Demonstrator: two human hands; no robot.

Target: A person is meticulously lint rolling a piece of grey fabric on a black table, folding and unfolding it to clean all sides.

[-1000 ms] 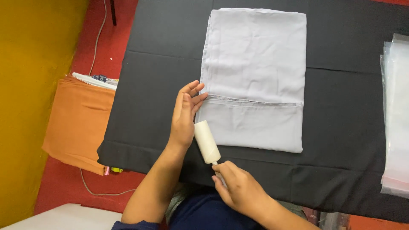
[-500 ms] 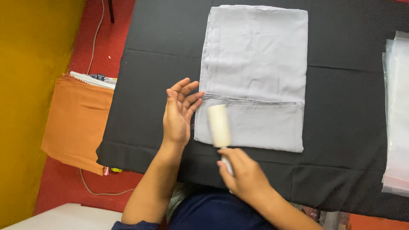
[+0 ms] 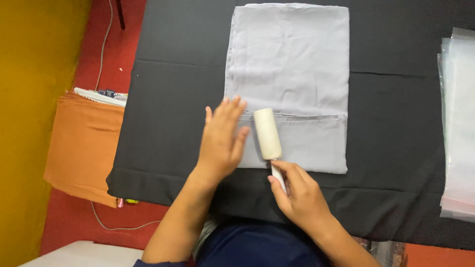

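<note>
White cylindrical lint roller (image 3: pixel 267 133) is lying on the folded pale grey fabric (image 3: pixel 292 64), right on its lower folded flap. Way off to the left of the fabric there's an orange cloth pile (image 3: pixel 84 148). Closer in, the left hand (image 3: pixel 222 141) lies flat over the fabric's left edge, fingers spread. The right hand (image 3: pixel 299 195), just below the fabric, has its grip wrapped round the roller's handle. Clear plastic bags (image 3: pixel 457 123) are stacked to the fabric's right, all on the black-covered table (image 3: pixel 173 89).

A black cloth (image 3: pixel 178 99) is spread over the table. Clear plastic bags (image 3: pixel 457 123) are stacked at its right edge. Orange fabric (image 3: pixel 81 146) is seen left of it, with a grey cable (image 3: pixel 101 54) nearby.
</note>
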